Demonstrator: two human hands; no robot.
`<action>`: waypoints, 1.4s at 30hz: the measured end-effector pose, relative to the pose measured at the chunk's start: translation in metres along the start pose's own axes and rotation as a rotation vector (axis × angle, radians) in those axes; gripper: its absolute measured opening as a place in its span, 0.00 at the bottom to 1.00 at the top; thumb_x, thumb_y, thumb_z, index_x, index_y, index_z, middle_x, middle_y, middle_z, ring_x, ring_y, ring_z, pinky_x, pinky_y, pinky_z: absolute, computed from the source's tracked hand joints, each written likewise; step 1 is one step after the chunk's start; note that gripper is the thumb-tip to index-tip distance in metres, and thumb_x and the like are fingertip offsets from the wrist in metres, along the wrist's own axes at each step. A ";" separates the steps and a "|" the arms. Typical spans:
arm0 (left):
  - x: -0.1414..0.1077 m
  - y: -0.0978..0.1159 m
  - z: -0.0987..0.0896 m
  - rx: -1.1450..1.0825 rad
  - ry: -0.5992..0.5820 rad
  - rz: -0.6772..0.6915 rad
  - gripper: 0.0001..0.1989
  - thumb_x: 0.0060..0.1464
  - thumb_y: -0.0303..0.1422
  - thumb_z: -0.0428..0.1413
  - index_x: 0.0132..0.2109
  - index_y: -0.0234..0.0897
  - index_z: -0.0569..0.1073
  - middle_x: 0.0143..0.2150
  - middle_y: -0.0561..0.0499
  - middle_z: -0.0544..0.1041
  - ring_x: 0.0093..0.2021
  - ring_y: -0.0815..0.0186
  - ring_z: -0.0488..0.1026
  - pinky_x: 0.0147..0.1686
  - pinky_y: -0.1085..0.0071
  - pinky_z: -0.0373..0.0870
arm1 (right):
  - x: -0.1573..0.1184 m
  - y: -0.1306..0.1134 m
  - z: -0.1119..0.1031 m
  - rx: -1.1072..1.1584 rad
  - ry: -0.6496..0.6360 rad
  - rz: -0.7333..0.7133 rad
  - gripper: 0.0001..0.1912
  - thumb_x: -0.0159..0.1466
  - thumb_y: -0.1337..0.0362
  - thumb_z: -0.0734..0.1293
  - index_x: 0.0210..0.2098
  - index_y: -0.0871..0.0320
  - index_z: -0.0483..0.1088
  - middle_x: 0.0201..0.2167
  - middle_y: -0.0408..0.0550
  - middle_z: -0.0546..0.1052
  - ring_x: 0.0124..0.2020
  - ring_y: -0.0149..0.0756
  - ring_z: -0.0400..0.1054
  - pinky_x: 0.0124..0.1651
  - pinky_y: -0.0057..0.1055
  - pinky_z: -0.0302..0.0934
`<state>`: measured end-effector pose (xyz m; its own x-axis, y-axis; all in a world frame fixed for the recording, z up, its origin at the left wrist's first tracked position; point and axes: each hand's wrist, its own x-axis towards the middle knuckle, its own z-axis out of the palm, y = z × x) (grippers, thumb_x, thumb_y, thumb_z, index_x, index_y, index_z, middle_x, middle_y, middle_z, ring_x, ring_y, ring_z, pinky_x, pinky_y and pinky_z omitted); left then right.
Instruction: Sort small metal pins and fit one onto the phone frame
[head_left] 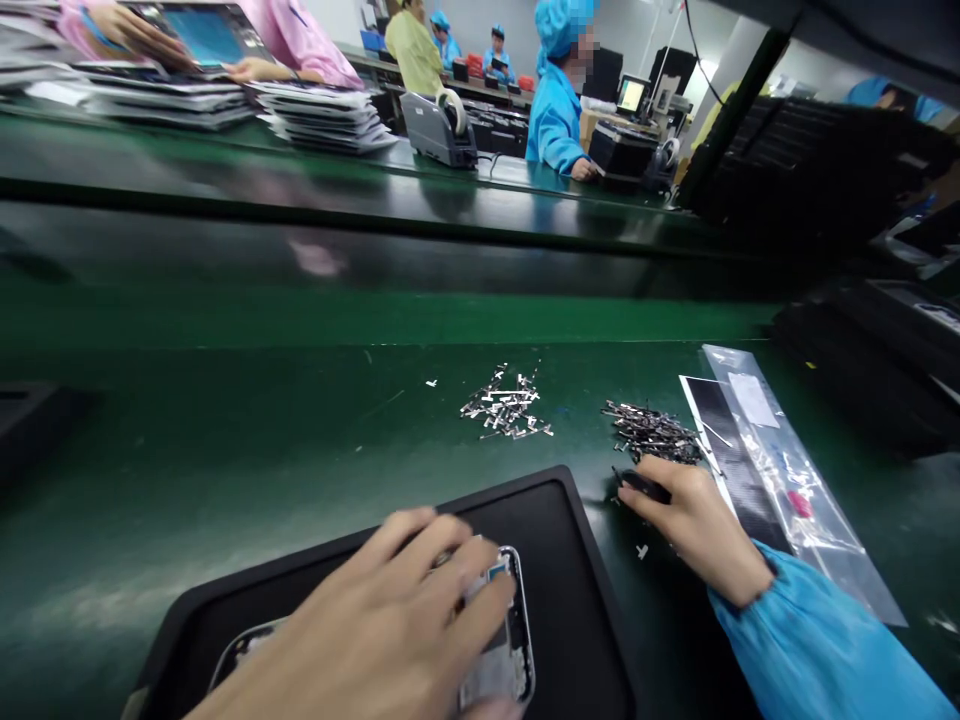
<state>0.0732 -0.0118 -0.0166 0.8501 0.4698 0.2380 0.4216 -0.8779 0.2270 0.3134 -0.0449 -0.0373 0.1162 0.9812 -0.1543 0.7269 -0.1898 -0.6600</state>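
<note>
My left hand [409, 605] reaches over a black tray [559, 560], its fingers bent and apart above a silver-rimmed device frame [523, 625] that it partly covers. The edge of another frame [244, 645] shows beside my wrist. My right hand [694, 515], in a blue sleeve, is closed on a dark tool [645, 487], whose tip points left at the near edge of a pile of thin dark metal parts [652, 432]. A looser pile of small silver parts [510, 405] lies left of it on the green table [300, 430].
A clear plastic bag [795, 480] and a dark striped sheet [739, 465] lie right of the piles. Black foam trays [862, 350] stand farther right. Across the raised shelf [337, 185] are a tape dispenser [439, 130], paper stacks [322, 115] and several people.
</note>
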 end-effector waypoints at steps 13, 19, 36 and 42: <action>0.109 0.022 0.035 -1.167 -0.197 -0.520 0.06 0.47 0.27 0.51 0.32 0.30 0.72 0.27 0.50 0.71 0.29 0.66 0.66 0.29 0.73 0.61 | -0.026 0.002 -0.012 0.631 0.101 0.196 0.12 0.51 0.56 0.66 0.24 0.60 0.67 0.18 0.39 0.63 0.16 0.21 0.47 0.18 0.25 0.37; 0.117 0.026 0.039 -1.365 -0.157 -0.578 0.02 0.43 0.25 0.53 0.28 0.30 0.71 0.25 0.52 0.70 0.29 0.68 0.66 0.30 0.76 0.61 | -0.024 0.008 -0.010 0.568 0.081 0.107 0.10 0.51 0.57 0.66 0.23 0.59 0.68 0.19 0.39 0.64 0.20 0.24 0.53 0.22 0.24 0.46; 0.113 0.018 0.030 -1.525 0.010 -0.751 0.03 0.45 0.22 0.50 0.26 0.29 0.67 0.22 0.50 0.72 0.24 0.71 0.69 0.28 0.76 0.65 | -0.028 0.005 -0.011 0.405 0.176 0.128 0.14 0.55 0.53 0.62 0.28 0.58 0.68 0.25 0.43 0.68 0.26 0.30 0.56 0.28 0.29 0.48; 0.112 0.023 0.024 -1.497 -0.015 -0.720 0.03 0.45 0.23 0.50 0.26 0.30 0.67 0.23 0.50 0.71 0.25 0.70 0.68 0.29 0.75 0.64 | -0.030 0.007 -0.012 0.446 0.107 0.106 0.14 0.54 0.53 0.64 0.27 0.58 0.70 0.23 0.43 0.67 0.23 0.28 0.56 0.25 0.27 0.48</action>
<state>0.1861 0.0186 -0.0075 0.6350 0.7045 -0.3171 0.0546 0.3685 0.9280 0.3235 -0.0751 -0.0282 0.2601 0.9492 -0.1769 0.3477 -0.2630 -0.9000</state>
